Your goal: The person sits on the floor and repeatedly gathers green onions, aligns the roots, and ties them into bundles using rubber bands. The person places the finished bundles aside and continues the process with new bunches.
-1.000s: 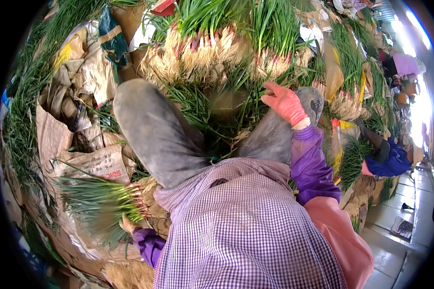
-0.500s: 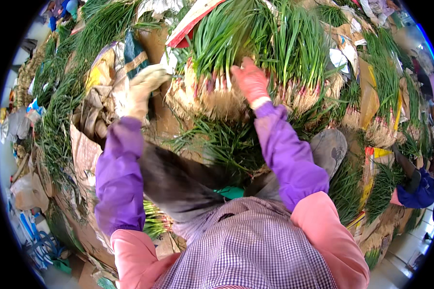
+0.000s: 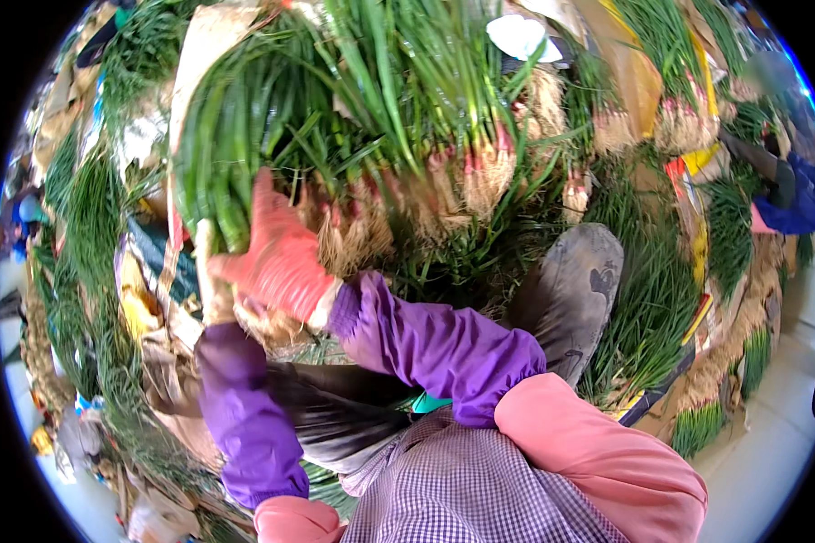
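A thick bunch of green onions [image 3: 235, 136] stands at the left of the pile, its leaves upward and pale roots showing below my hands. My right hand [image 3: 282, 258], in a coral-red glove, reaches across to the left and grips the stems, its thumb and forefinger apart around them. Against the left side of the same bunch is my left hand [image 3: 214, 276], in a cream glove; it is blurred and partly hidden. More green onions [image 3: 480, 176] with pinkish stems and hairy roots lie to the right of my hands.
Loose green leaves [image 3: 462, 271] cover the ground before my legs. My grey shoe [image 3: 575, 299] sticks out at the right. Further bunches [image 3: 684, 118] lie beyond it, near a person in blue [image 3: 799, 195]. A dark green wrapped thing [image 3: 165, 262] lies left of my hands.
My right hand has moved left from the middle of the row to the leftmost bunch. My left hand has come against that bunch. The view has shifted, so the pile sits differently.
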A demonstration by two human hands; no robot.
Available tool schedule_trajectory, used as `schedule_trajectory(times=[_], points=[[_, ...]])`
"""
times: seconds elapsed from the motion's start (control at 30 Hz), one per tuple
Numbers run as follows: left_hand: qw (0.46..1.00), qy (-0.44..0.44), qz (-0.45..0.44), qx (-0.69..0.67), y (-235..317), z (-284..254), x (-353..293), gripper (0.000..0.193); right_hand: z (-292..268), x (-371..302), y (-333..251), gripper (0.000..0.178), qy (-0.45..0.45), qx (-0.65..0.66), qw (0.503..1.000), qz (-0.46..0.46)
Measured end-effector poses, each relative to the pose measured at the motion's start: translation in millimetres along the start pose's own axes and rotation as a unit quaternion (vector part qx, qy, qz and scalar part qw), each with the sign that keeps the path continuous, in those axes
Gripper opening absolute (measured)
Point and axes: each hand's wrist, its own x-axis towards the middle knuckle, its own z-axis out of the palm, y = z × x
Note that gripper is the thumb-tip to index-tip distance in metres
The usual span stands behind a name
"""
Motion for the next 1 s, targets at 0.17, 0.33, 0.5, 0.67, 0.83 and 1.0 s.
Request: schedule_trajectory(times=[0.17,0.33,0.5,0.67,0.83,1.0], points=[[0.99,-0.105,0.021,-0.097,-9,40,-19,0.061,-85,-27,-39,0.099,0.12,-0.099,0.968,-0.195],[0.986,-0.088,0.101,0.102,-19,153,-49,0.07,-148,8,9,0.083,0.105,-0.181,0.961,-0.183],[0.98,-0.111,0.063,0.154,-100,163,56,0.072,-189,82,114,0.07,0.003,-0.285,0.954,-0.091],[0.941,-0.144,0.146,0.268,-128,133,97,0.07,-206,73,115,0.07,0.001,-0.219,0.975,-0.017],[0.971,-0.155,0.043,0.175,-123,139,51,0.062,-216,12,83,0.063,0.151,-0.279,0.948,0.007],[0.954,-0.237,-0.065,-0.17,-113,122,3,0.05,-192,-20,124,0.04,0.189,-0.352,0.903,-0.158]])
